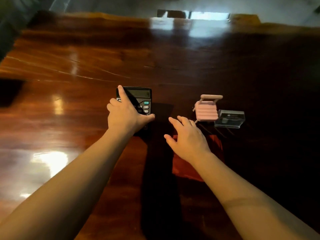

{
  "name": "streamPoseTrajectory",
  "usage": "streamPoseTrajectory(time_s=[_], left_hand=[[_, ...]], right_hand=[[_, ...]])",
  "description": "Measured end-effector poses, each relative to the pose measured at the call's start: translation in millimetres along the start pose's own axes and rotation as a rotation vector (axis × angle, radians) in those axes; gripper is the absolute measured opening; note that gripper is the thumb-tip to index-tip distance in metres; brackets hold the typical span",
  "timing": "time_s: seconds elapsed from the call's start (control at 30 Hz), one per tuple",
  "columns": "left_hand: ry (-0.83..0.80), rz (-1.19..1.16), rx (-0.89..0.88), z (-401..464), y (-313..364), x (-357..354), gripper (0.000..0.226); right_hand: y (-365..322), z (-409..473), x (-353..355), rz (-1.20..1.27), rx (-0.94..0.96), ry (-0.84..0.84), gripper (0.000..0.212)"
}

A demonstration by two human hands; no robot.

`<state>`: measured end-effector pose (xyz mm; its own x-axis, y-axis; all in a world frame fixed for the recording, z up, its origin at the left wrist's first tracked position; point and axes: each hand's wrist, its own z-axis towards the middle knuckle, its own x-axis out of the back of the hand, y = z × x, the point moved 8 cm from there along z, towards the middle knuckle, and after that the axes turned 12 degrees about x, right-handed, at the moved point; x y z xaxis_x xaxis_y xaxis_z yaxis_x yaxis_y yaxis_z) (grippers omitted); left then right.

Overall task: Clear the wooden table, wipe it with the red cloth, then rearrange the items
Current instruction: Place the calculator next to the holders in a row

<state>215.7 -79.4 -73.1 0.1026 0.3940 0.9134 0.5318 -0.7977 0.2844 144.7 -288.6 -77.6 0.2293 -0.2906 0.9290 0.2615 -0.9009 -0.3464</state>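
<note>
A black calculator point(140, 97) lies on the glossy wooden table point(83, 70) at the centre. My left hand point(124, 115) grips it, forefinger along its left edge and thumb at its lower right corner. My right hand point(187, 137) hovers with fingers spread above a red cloth point(183, 168) that lies flat on the table, partly hidden by my wrist. To the right stand a small pink toy chair point(207, 109) and, beside it, a clear plastic holder point(230, 118). My right hand's fingertips are just left of the chair, not touching it.
A dark shape point(10, 92) sits at the table's left edge. The far edge of the table point(190, 19) reflects bright window light. The table's right side lies in deep shadow.
</note>
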Motion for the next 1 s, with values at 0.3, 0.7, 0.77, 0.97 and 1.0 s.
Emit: streamPoseTrajectory(time_s=[0.3, 0.7, 0.77, 0.97, 1.0], left_hand=[[0.013, 0.128, -0.074, -21.9, 77.2, -51.2, 0.149], [0.030, 0.200, 0.054, -20.2, 73.6, -72.2, 0.152], [0.024, 0.196, 0.079, -19.6, 69.9, -74.1, 0.153], [-0.005, 0.203, 0.042, -20.2, 61.3, -73.5, 0.153], [-0.024, 0.188, 0.034, -21.5, 58.3, -72.4, 0.149]], right_hand=[[85.4, -53.5, -23.4, -0.038, -0.168, -0.241, 0.081], [94.3, -61.1, -36.5, -0.015, -0.124, -0.259, 0.084], [94.5, -61.1, -37.2, -0.019, -0.127, -0.265, 0.084], [94.3, -60.3, -37.0, -0.029, -0.119, -0.257, 0.084], [94.3, -60.7, -36.4, -0.029, -0.116, -0.255, 0.085]])
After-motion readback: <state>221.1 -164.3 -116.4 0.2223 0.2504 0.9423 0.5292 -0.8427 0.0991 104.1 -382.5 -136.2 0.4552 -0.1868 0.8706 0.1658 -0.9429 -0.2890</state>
